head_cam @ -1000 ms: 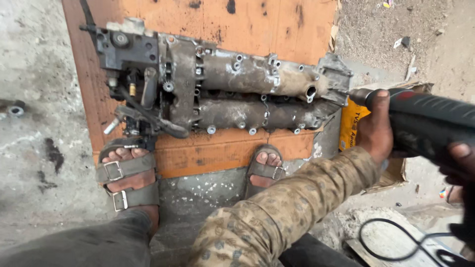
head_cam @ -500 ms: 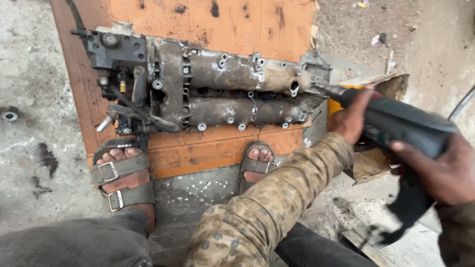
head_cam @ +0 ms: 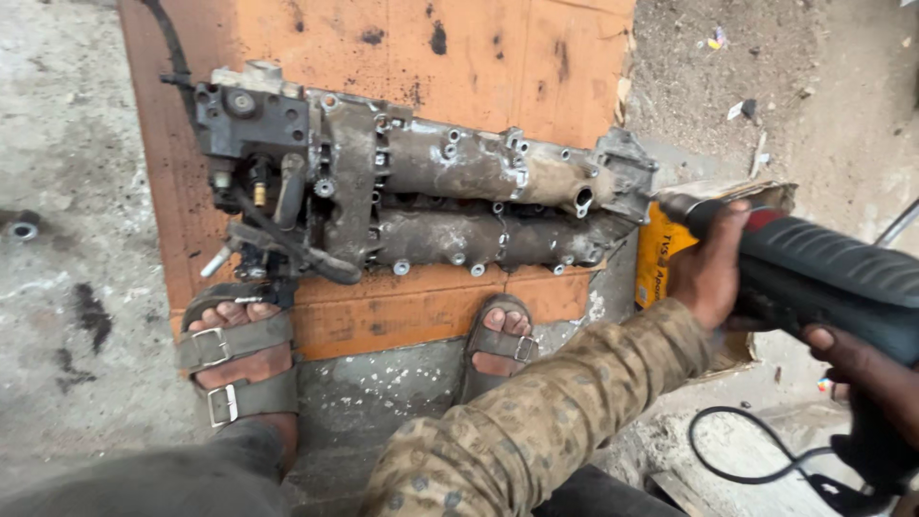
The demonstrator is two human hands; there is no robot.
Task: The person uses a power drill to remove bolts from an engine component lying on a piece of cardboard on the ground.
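Power tool [head_cam: 833,273] between both hands [head_cam: 710,268]

One package shows: a yellow carton [head_cam: 661,254] with dark lettering on its face, standing on the ground just right of the orange board's [head_cam: 383,57] lower right corner. Only a narrow upright strip of it is seen, since the left hand [head_cam: 713,268] and the black power tool [head_cam: 823,273] cover the rest. A torn, pale brown cardboard flap [head_cam: 742,191] lies along its top edge. No signs or screens are in view.
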